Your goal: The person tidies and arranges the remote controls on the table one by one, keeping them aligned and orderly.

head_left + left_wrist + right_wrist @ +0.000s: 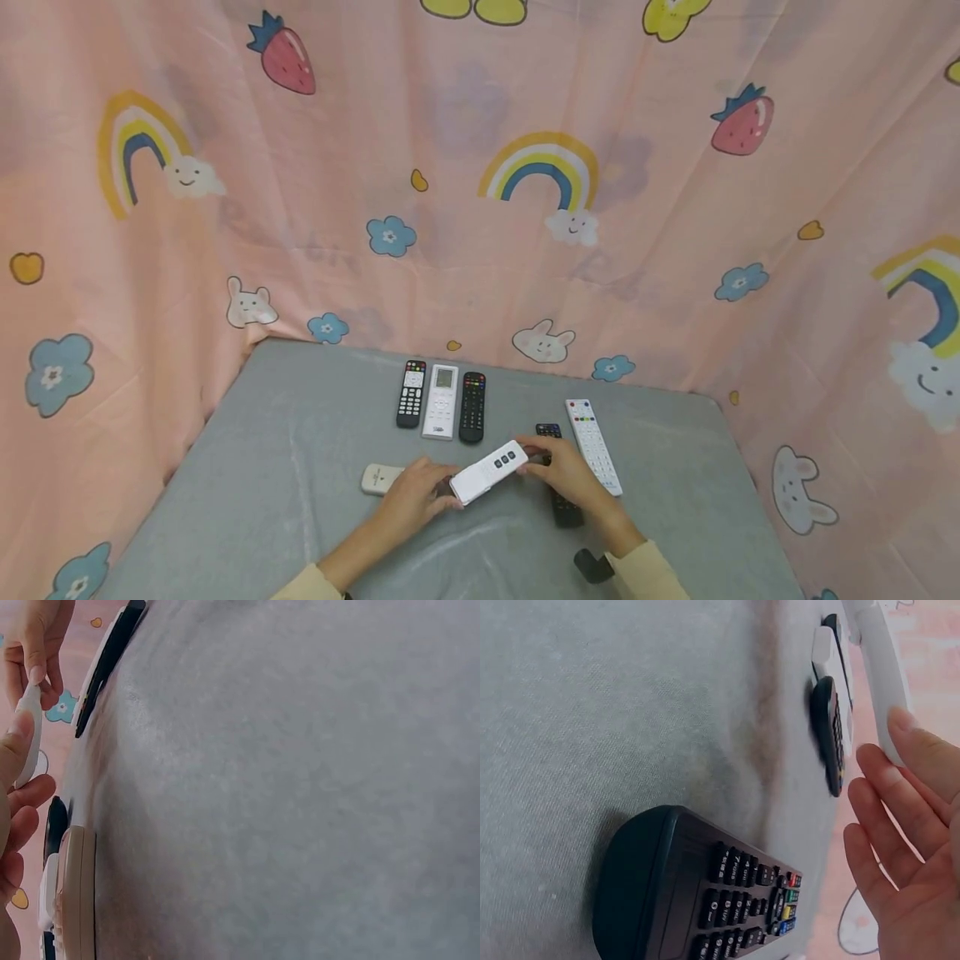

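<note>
While left hand [414,493] and right hand [567,473] pinch a white remote [489,473] — one per end — three more remotes [440,405] chill by the far edge of the worktop [262,458].

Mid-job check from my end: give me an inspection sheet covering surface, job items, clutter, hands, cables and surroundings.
Surface: grey cloth, lightly wrinkled.
Job items: white three-button remote, held tilted above the cloth.
Clutter: toward the back, a black-and-white remote, a white remote with a display and a black remote side by side; cream remote partly behind the left hand; at right, a dark remote, partly hidden by the right hand, beside a long white remote.
Left hand: pinches one end of the held remote.
Right hand: pinches the other end.
Cables: nothing seen.
Surroundings: pink curtain printed with rainbows, strawberries and rabbits.
</note>
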Demonstrator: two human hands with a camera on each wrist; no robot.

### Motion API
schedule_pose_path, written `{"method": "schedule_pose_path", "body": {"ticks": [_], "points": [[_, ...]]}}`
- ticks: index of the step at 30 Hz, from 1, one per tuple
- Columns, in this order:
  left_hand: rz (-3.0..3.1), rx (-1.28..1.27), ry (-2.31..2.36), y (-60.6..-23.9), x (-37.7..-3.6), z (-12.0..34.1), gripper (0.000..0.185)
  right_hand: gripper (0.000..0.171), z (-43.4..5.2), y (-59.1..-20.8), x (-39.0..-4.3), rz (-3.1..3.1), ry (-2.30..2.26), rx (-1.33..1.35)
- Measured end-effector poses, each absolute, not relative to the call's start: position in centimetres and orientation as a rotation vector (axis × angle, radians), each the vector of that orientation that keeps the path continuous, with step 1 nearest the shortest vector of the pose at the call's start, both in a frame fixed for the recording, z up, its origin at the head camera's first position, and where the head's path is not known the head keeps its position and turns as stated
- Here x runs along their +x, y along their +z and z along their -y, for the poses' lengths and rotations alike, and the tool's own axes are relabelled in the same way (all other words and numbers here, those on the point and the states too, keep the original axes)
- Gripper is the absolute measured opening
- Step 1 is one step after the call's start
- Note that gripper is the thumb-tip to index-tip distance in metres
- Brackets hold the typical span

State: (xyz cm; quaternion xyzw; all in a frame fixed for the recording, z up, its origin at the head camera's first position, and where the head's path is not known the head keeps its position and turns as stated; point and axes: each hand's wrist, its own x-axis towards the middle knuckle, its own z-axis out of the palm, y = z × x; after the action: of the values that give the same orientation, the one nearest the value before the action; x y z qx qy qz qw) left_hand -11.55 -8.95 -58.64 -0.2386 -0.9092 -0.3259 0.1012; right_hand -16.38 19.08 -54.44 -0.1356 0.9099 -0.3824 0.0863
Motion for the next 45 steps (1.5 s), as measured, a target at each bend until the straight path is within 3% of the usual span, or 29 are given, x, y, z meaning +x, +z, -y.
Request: {"method": "schedule_pose_path", "body": {"ticks": [13,22,45], "points": [[2.527,-0.667,-1.239,-59.0,-11.9,8.5,0.044,0.035,-18.4,-54.7,-17.2,-2.650,-1.417,-0.328],[2.401,-0.776,-1.181,-59.7,-11.4,7.9,0.043,0.035,-17.9,-55.2,-17.8,-2.579,-1.527,-0.279],[2.578,-0.640,-1.203,-59.2,-12.4,5.7,0.050,0.040,-17.3,-55.0,-19.0,-2.587,-1.603,-0.233]]}}
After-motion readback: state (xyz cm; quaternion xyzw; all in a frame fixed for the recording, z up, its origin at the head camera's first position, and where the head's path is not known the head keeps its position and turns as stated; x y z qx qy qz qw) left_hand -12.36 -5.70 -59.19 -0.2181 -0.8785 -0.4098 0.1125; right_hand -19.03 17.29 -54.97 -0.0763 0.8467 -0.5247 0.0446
